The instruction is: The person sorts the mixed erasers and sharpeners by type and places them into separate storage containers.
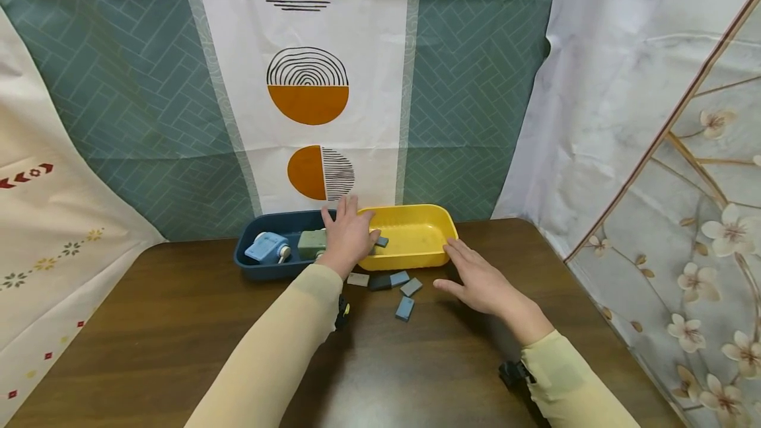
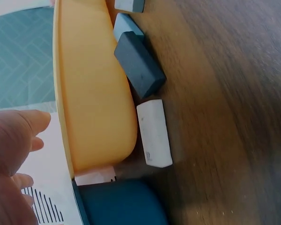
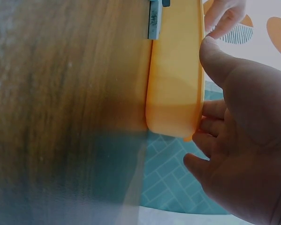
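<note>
A shallow yellow bin (image 1: pixel 425 261) stands against the wall cloth. My left hand (image 1: pixel 349 238) reaches over its left end with fingers spread, beside the navy bin. At the opposite end, my right hand (image 1: pixel 483 283) has its fingertips right at the rim, fingers extended and thumb apart. Inside the yellow bin a small blue-grey block (image 1: pixel 382 242) shows near the left fingers. Before its front wall lie a white block (image 2: pixel 154 133), a dark block (image 2: pixel 139 64), a light blue block (image 1: pixel 399 278), a grey-blue block (image 1: pixel 411 287) and a blue block (image 1: pixel 405 309).
The navy bin (image 1: pixel 267 273) adjoins the yellow one on the left. It contains a light blue bottle-shaped item (image 1: pixel 266 248) and a green item (image 1: pixel 310 244), partly hidden by my left hand. Patterned cloths hang behind and beside the brown wooden table (image 1: pixel 178 335).
</note>
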`<state>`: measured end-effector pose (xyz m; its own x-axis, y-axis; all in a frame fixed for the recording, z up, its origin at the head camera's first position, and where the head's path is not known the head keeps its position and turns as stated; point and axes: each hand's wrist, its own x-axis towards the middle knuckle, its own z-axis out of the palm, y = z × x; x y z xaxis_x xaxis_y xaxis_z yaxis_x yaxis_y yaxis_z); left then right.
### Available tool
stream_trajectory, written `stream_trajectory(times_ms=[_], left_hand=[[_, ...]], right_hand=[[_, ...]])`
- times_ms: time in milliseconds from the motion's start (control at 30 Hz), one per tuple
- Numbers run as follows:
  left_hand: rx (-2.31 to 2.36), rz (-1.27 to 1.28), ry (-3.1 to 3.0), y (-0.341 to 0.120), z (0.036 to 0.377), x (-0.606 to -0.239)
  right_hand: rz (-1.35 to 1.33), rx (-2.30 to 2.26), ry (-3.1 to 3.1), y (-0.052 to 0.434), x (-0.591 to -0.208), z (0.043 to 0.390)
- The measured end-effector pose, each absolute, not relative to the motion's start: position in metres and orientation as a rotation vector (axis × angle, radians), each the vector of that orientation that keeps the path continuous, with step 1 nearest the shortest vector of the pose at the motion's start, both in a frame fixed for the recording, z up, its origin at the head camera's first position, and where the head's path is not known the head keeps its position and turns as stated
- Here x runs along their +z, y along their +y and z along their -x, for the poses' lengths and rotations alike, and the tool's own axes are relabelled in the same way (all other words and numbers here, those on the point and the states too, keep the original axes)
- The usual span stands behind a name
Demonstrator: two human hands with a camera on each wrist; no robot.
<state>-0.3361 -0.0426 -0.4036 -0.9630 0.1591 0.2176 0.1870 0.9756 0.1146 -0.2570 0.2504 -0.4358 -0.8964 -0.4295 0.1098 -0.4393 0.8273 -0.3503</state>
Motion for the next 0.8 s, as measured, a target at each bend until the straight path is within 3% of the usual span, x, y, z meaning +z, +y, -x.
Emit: stream_trajectory(times_ms=[800], left_hand=[[-0.176, 0.355, -2.906, -0.079, 0.293, -0.400]], right_hand=[[-0.715, 0.594, -2.967, 0.250, -0.435, 0.255]])
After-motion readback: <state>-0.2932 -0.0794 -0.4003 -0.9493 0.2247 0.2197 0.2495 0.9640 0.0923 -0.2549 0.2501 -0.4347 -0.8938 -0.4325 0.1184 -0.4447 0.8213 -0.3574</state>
